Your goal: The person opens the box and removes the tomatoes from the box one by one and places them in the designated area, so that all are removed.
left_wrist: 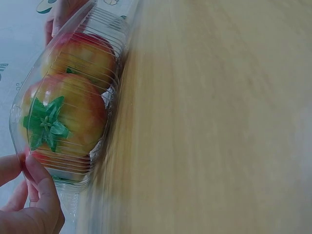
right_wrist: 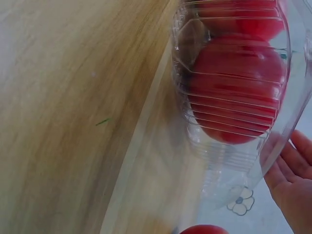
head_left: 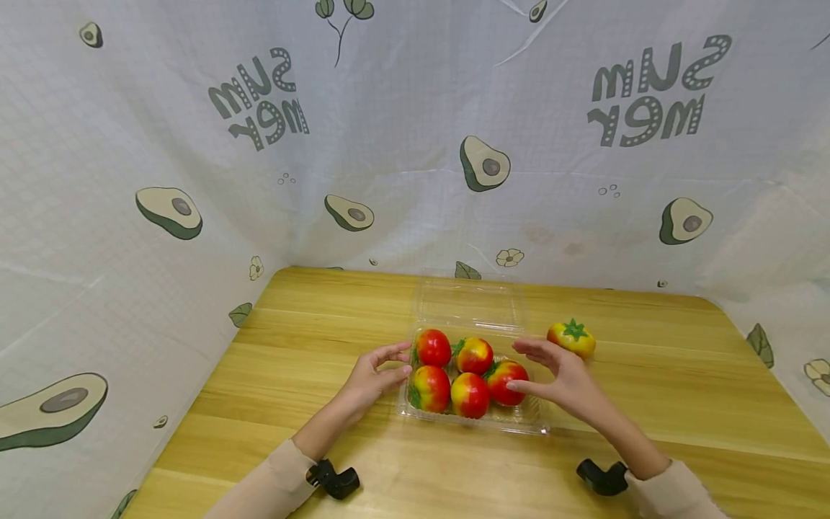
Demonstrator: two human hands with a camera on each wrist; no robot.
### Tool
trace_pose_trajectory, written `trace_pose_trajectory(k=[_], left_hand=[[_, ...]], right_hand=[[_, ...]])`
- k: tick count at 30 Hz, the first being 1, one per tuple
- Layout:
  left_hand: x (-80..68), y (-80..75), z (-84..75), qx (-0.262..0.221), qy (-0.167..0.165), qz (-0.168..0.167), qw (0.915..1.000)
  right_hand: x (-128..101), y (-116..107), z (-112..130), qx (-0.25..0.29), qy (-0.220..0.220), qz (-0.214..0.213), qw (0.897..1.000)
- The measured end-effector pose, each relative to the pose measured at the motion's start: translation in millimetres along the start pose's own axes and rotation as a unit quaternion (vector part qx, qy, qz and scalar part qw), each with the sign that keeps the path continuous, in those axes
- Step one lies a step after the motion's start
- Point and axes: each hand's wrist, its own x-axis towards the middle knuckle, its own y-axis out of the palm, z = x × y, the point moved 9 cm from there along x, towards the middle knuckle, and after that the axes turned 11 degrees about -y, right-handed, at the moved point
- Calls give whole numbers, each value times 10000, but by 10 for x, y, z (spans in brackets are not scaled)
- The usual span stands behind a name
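Observation:
A clear plastic clamshell box [head_left: 489, 425] lies on the table with several glossy red-and-yellow tomatoes [head_left: 431, 389] inside; their green calyxes show on some. Its lid [head_left: 470, 303] is folded back, away from me. At the box's left side, my left hand [head_left: 372, 378] pinches the rim between thumb and fingers, as the left wrist view shows. My right hand [head_left: 570, 382] hovers at the right end, fingers extended and thumb over the rightmost tomato [head_left: 506, 382]. Whether that thumb touches it I cannot tell. In the right wrist view, the right hand [right_wrist: 292, 180] appears beside the rim.
Another tomato [head_left: 583, 346], yellower with a green calyx, rests on the wooden table [head_left: 311, 317] just right of the box. A white curtain [head_left: 402, 151] printed with avocados hangs behind and along the sides. Black mounts [head_left: 337, 481] sit at both wrists.

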Motion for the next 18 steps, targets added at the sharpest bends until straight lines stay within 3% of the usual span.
trace_pose_trajectory(k=[12,18], left_hand=[[-6,-3,-2,24,5,-15,10000],[-6,3,-10,42,3,-9,10000]], right_hand=[[7,76,21,-1119,-407,31,9929],[-13,95,51,-1369,-654,-19,9884]])
